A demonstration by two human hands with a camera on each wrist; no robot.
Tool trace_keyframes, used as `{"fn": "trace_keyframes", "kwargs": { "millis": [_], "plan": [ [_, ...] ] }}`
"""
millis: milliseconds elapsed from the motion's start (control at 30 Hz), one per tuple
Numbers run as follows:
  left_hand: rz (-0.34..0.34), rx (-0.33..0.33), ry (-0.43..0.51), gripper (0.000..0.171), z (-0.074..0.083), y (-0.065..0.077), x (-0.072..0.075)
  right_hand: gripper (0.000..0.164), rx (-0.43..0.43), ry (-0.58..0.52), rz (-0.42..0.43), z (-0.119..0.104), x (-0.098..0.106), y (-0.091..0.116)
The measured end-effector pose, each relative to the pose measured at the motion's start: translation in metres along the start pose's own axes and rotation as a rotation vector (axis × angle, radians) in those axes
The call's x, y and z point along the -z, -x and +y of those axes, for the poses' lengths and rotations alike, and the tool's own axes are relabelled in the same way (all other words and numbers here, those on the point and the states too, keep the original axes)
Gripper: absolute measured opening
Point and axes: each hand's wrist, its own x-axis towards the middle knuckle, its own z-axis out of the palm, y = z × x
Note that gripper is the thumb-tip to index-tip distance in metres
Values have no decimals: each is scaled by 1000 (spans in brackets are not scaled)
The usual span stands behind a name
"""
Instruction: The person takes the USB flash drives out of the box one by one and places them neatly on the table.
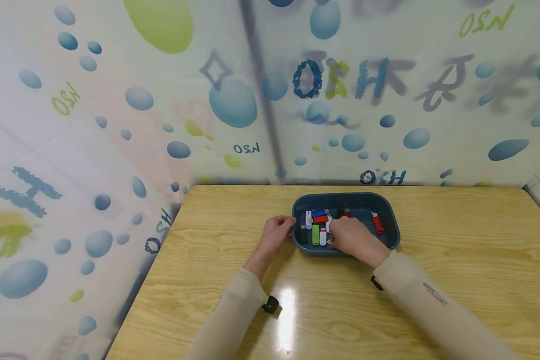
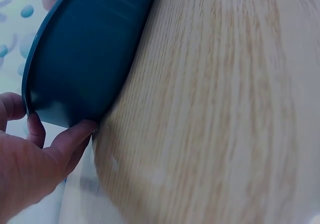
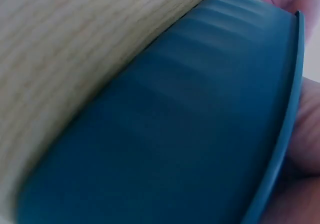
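A dark blue plastic tray (image 1: 342,254) sits on the table, with several USB flash drives lying in it. On its left side are a green one (image 1: 315,235), a white one (image 1: 323,237), a black one (image 1: 303,234), a blue one (image 1: 319,213) and a red one (image 1: 320,219). My left hand (image 1: 279,231) holds the tray's left end, thumb and fingers at its rim and wall. Inside the tray my right hand (image 1: 353,240) has its fingers curled down, pinching a USB flash drive (image 1: 329,243) mostly hidden under the fingertips, beside the white one.
Another red USB flash drive (image 1: 378,223) lies apart near the tray's right end. More drives behind the right hand are partly hidden. The wooden table (image 1: 468,260) meets a patterned wall covering (image 1: 333,145) at the back.
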Motion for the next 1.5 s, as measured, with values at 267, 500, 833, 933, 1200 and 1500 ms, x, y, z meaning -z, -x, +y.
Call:
{"fn": "trace_keyframes", "kwargs": {
  "millis": [267, 500, 833, 933, 1200, 1500],
  "plan": [
    [-25, 7, 18, 35, 5, 3, -2, 25, -14, 89, -36, -3, 1, -6],
    [-7, 5, 29, 34, 1, 0, -5, 22, -85, -55, -34, 8, 3, 0],
    [-14, 31, 22, 33, 2, 1, -4, 26, -91, -237, 91, 21, 9, 18],
    [-11, 32, 20, 32, 2, 0, -4, 27, -68, -277, 135, 24, 13, 27],
    [-6, 46, 23, 33, 3, 2, -2, 28, -55, -301, 288, 29, 19, 48],
    [10, 64, 43, 33, 4, 4, 0, 29, -102, -332, 382, 36, 22, 71]
  ]
}}
